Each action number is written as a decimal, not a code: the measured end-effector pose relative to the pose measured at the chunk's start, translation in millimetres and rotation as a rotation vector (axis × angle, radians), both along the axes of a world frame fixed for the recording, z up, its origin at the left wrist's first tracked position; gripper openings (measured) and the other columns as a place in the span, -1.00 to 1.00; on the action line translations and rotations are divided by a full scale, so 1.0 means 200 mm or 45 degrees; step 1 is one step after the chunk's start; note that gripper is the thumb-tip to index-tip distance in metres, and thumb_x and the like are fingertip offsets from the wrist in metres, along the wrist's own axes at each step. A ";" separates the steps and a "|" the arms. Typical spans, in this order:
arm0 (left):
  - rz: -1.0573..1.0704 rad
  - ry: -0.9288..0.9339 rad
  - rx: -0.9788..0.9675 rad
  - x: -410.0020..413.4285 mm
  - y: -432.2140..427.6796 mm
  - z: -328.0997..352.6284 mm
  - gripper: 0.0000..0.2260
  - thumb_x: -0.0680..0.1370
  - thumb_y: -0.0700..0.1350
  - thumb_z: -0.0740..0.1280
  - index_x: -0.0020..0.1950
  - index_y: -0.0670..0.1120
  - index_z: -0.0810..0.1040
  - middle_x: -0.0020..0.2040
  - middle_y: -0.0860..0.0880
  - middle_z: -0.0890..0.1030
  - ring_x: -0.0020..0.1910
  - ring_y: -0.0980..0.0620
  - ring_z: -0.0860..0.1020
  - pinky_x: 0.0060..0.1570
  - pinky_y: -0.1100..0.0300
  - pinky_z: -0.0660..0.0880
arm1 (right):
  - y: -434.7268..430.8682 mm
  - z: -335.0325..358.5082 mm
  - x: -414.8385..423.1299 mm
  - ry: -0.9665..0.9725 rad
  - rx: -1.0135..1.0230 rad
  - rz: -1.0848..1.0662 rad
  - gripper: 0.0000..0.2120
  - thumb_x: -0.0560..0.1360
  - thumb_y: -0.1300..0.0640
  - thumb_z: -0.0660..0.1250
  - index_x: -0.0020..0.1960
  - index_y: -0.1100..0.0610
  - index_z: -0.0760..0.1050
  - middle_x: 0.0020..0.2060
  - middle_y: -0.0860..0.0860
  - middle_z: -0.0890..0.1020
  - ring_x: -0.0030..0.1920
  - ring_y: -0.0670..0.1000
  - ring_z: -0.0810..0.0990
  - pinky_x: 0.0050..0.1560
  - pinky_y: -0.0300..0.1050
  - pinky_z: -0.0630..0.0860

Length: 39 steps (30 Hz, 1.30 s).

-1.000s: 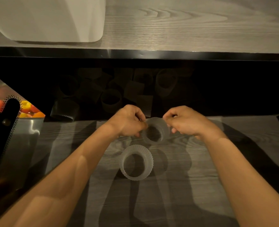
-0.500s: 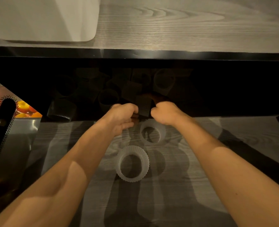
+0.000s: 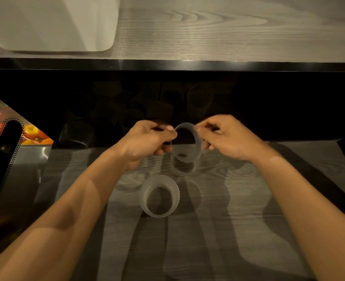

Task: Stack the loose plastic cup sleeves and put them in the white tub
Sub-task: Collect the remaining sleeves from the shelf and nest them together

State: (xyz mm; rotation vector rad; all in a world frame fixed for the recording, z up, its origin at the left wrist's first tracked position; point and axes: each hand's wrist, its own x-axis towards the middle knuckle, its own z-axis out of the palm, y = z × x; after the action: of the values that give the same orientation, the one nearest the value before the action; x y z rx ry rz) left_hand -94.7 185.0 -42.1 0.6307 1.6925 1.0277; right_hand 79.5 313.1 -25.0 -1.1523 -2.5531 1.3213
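Both hands pinch one translucent ribbed cup sleeve (image 3: 196,138) by its rim, my left hand (image 3: 147,142) on its left side and my right hand (image 3: 226,136) on its right. It hangs tilted just above another sleeve (image 3: 182,168) that stands on the wooden table. A third sleeve (image 3: 160,196) stands upright nearer to me. Several more loose sleeves (image 3: 200,98) lie in the dark shadow beyond my hands, hard to make out. The white tub (image 3: 52,25) sits on the raised counter at the far left.
A black ledge (image 3: 188,65) separates the lower table from the upper wooden counter. At the left a black perforated object (image 3: 3,147) stands beside a metal tray of coloured fruit (image 3: 31,134). A dark sleeve (image 3: 75,134) lies on its side near them.
My hands reached back into the shadow, took a fresh sleeve and brought it forward over the sleeve left standing on the table. The nearest sleeve has stayed put.
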 end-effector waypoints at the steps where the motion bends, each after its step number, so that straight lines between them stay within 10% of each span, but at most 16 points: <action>1: -0.029 0.024 -0.023 0.01 0.00 -0.01 -0.85 0.60 -0.10 0.41 0.14 -0.08 0.65 0.09 -0.16 0.69 -0.17 0.07 0.67 -0.21 0.27 0.55 | -0.01 -0.01 0.03 -0.039 -0.028 0.042 -0.87 0.64 0.02 0.29 0.09 -0.01 0.60 -0.17 -0.04 0.70 -0.17 -0.15 0.71 -0.01 -0.07 0.68; 12: -0.198 0.293 -0.220 0.02 0.04 -0.11 -0.92 0.58 -0.06 0.44 0.05 -0.01 0.67 -0.03 -0.01 0.71 -0.04 0.01 0.70 -0.07 0.22 0.63 | 0.00 -0.14 0.06 -0.259 0.036 0.025 -0.90 0.61 -0.02 0.33 0.02 -0.03 0.61 -0.18 -0.10 0.68 -0.17 -0.16 0.70 -0.13 -0.19 0.60; 18: 0.059 0.284 -0.250 0.00 0.23 -0.12 -0.70 0.63 -0.03 0.36 0.34 -0.09 0.56 0.29 -0.07 0.59 0.30 -0.06 0.55 0.29 0.09 0.48 | 0.19 -0.20 0.03 -0.027 -0.236 -0.667 -0.82 0.58 0.12 0.34 -0.18 0.14 0.57 -0.16 0.07 0.68 -0.02 0.07 0.68 0.19 0.12 0.61; 20: 0.058 0.283 -0.121 0.02 0.32 -0.12 -0.62 0.65 -0.11 0.33 0.47 -0.08 0.45 0.44 -0.09 0.50 0.41 -0.08 0.48 0.38 0.10 0.42 | 0.25 -0.25 -0.01 0.086 -0.378 -0.833 -0.97 0.55 0.15 0.37 -0.07 0.10 0.55 -0.01 0.09 0.64 0.10 0.12 0.63 0.26 0.18 0.57; 23: 0.102 0.231 -0.058 0.08 0.45 -0.12 -0.57 0.69 -0.10 0.24 0.56 -0.04 0.31 0.55 -0.09 0.33 0.53 -0.09 0.30 0.47 0.14 0.24 | 0.34 -0.32 -0.10 0.319 -0.443 -0.829 -0.64 0.60 0.10 0.37 0.38 0.06 0.47 0.32 0.11 0.54 0.32 0.15 0.52 0.38 0.18 0.47; 34: 0.139 0.134 -0.036 0.12 0.57 -0.11 -0.79 0.62 -0.13 0.31 0.25 -0.09 0.52 0.14 -0.07 0.54 0.14 -0.05 0.48 0.06 0.16 0.42 | 0.33 -0.37 -0.16 0.413 -0.669 -0.856 -0.63 0.64 0.09 0.31 0.44 0.06 0.45 0.32 0.05 0.55 0.31 0.10 0.54 0.04 -0.06 0.52; 39: -0.023 0.121 -0.192 0.10 0.45 -0.12 -0.76 0.65 0.15 0.25 0.21 0.07 0.55 0.26 -0.05 0.58 0.25 -0.03 0.53 0.24 0.10 0.41 | 0.25 -0.35 -0.07 0.254 -0.691 -0.852 -0.65 0.60 0.01 0.36 0.33 0.12 0.51 0.16 0.06 0.64 0.11 0.04 0.65 0.03 0.02 0.65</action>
State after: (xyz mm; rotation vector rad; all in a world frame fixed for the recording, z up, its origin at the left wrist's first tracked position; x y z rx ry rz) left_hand -74.9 274.7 -65.5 0.6034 1.8244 0.8593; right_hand 65.8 362.9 -94.4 -1.6402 -1.4736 1.8221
